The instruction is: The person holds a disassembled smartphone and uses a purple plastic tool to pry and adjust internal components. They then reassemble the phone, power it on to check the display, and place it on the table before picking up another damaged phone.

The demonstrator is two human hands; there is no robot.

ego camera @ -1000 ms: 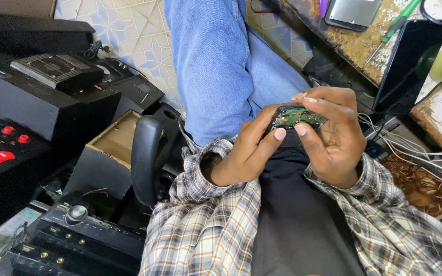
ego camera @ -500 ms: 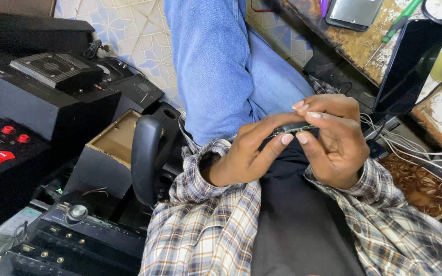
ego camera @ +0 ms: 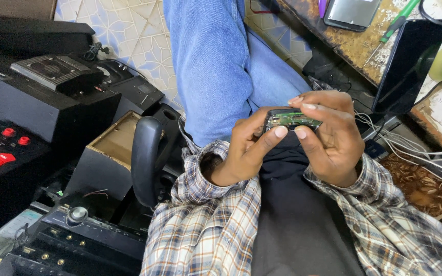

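I am seeing the small green circuit board [ego camera: 291, 119] coming back into view: half a second ago the right hand [ego camera: 331, 140] was curling over it and hiding it, and now those fingers are lifting off its top. The left hand's [ego camera: 246, 148] thumb is sliding along the board's near edge, meeting the right thumb there.

Both hands grip a small black-cased device with an exposed green circuit board [ego camera: 290, 119]: left hand [ego camera: 244, 151] beneath-left, right hand [ego camera: 331, 138] wrapping it, thumbs meeting on top, above the blue-jeaned knee [ego camera: 216, 66].
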